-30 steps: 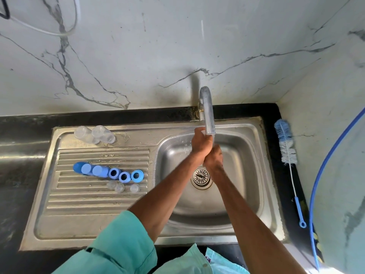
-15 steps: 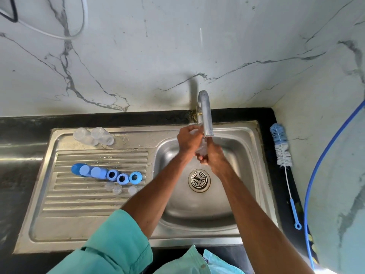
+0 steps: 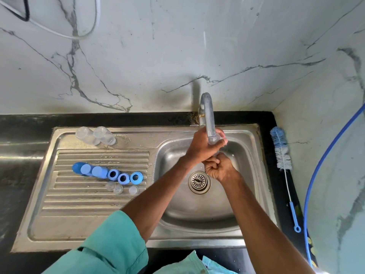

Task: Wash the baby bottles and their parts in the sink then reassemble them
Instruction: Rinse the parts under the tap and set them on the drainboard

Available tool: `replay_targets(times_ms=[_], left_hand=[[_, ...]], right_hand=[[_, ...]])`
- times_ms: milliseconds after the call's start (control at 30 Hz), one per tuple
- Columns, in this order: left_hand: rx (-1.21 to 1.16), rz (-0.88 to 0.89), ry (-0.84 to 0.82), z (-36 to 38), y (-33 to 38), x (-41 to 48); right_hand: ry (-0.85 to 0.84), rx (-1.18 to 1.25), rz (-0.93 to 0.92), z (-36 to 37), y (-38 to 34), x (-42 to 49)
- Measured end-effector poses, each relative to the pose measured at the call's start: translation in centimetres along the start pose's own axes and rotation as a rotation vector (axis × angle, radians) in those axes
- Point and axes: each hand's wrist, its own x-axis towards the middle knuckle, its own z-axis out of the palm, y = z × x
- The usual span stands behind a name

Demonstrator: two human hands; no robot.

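Left hand (image 3: pixel 203 148): your fingers and thumb wrap a clear plastic bottle (image 3: pixel 214 142) and hold it right under the mouth of the tap (image 3: pixel 207 115). The tap is a curved metal tube, dull grey, with stains at its base.

Right hand (image 3: pixel 220 169): it sits just below the left and touches it, fingers curled tight. I cannot tell whether they grip the bottle's lower end or nothing.

Both hands are over the basin of the steel sink (image 3: pixel 247 175). The basin is smooth with rounded corners, and it has a round slotted drain (image 3: pixel 199 181).

Draining board (image 3: pixel 88 202), left of the basin: ribbed steel, wet in spots.
- two clear bottles (image 3: pixel 102 136) lie side by side on the flat strip at the far edge
- blue caps (image 3: pixel 97 172) and blue rings (image 3: pixel 123 178) lie in one slanting row across the ribs, the caps solid, the rings open in the middle
- three small clear teats (image 3: pixel 118 189), soft-looking domes, sit just in front of the rings

The black stone desk (image 3: pixel 19 135) frames the sink. On its right strip lies a bottle brush (image 3: pixel 280 153) with a fluffy blue-and-white bristle head, a thin white wire stem and a blue loop handle. A blue hose (image 3: pixel 325 155) arcs down the right wall.

The wall behind is pale marble with grey veins. Your left sleeve (image 3: pixel 110 244) is teal cloth.
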Motion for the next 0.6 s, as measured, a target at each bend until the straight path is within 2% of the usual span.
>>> replay_targets(times_ms=[67, 167, 267, 333, 400, 500, 600], left_hand=[[0.042, -0.023, -0.013, 0.2, -0.2, 0.2], [0.206, -0.137, 0.146, 0.0, -1.9, -0.1], [0.187, -0.186, 0.261, -0.7, -2.3, -1.6], [0.143, -0.252, 0.269, -0.8, -1.8, -2.9], [0.112, -0.311, 0.255, -0.8, -2.5, -4.2], [0.128, -0.360, 0.196, -1.8, -4.5, -5.8], [0.186, -0.434, 0.123, -3.0, -5.4, -6.3]], right_hand=[[-0.015, -0.068, -0.063, 0.2, 0.2, -0.6], [0.032, -0.244, -0.274, 1.0, 0.1, -1.4], [0.067, -0.494, -0.432, 1.2, 0.5, -1.5], [0.163, -0.630, -0.521, 0.9, 1.0, -0.8], [0.330, -0.736, -0.629, 0.7, 1.7, 0.0], [0.551, -1.112, -0.930, 0.6, 3.1, 0.8], [0.497, -1.518, -1.155, 0.4, 3.8, 0.2]])
